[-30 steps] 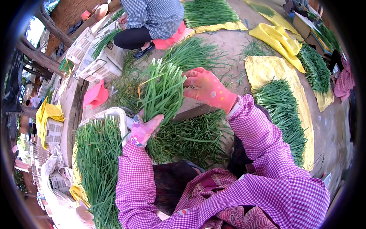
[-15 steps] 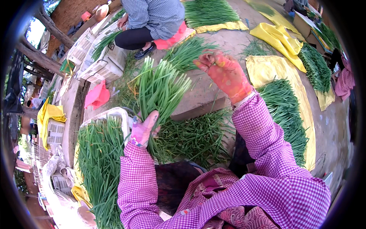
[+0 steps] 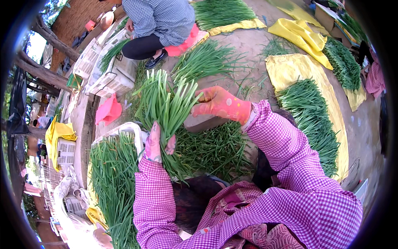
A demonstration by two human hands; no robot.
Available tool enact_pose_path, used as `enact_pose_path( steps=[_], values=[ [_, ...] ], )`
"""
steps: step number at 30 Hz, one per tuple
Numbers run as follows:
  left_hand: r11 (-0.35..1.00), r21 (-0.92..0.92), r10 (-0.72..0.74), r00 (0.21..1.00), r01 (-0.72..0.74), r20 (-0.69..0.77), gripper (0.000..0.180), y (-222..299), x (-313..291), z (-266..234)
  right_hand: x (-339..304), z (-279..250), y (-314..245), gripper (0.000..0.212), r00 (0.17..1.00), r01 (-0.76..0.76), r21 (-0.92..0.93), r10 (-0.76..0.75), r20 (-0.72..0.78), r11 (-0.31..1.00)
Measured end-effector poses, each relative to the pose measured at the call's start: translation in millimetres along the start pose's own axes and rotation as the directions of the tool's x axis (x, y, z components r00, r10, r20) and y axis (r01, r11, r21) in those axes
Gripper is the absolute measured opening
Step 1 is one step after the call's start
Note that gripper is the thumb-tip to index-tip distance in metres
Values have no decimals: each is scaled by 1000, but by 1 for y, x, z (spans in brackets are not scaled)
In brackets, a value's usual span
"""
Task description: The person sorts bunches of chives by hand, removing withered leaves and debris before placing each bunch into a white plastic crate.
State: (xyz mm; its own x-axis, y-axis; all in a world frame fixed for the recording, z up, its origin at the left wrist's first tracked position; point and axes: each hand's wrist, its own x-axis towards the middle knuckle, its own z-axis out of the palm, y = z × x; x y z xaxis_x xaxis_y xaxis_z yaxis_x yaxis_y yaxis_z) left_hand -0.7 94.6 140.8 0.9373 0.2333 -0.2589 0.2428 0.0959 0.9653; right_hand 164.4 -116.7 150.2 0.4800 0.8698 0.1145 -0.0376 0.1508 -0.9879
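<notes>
The left hand (image 3: pixel 155 143) grips a fanned bunch of green chives (image 3: pixel 166 110) near its base, tips pointing up. The right hand (image 3: pixel 219 103), in an orange glove, touches the bunch's right side. More chives lie in a white basket (image 3: pixel 124 129) at the left and on a yellow sheet (image 3: pixel 290 70) at the right. Another person (image 3: pixel 159 25) squats beyond.

The bunch of green stalks (image 3: pixel 166 114) stands nearly upright in the left hand (image 3: pixel 156 143), which is closed around it low down. Its stalks are long, thin and flat, bright green, fanning out toward twelve o'clock with their tips spread apart. The lower ends hang past the grip toward five o'clock. The right hand (image 3: pixel 219 103), in an orange-pink glove, touches the fan's edge at three o'clock.
</notes>
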Motion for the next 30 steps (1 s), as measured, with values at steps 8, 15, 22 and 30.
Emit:
enact_pose_path(
  steps=[8,15,22,30],
  values=[
    [998,-29,54,998,-54,-12,63,9,-4,4,-4,-56,-9,28,873,456,402,-312,-374,794],
    [999,31,32,999,-32,22,64,8,-3,4,-3,-17,-10,27,970,116,65,-99,-223,991],
    [997,5,-74,971,77,-229,57,1,0,10,3,-12,6,14,980,122,485,-28,-197,866],
    [987,10,-148,927,162,-346,50,1,0,10,-4,-63,-11,20,824,542,398,-376,-424,740]
  ],
)
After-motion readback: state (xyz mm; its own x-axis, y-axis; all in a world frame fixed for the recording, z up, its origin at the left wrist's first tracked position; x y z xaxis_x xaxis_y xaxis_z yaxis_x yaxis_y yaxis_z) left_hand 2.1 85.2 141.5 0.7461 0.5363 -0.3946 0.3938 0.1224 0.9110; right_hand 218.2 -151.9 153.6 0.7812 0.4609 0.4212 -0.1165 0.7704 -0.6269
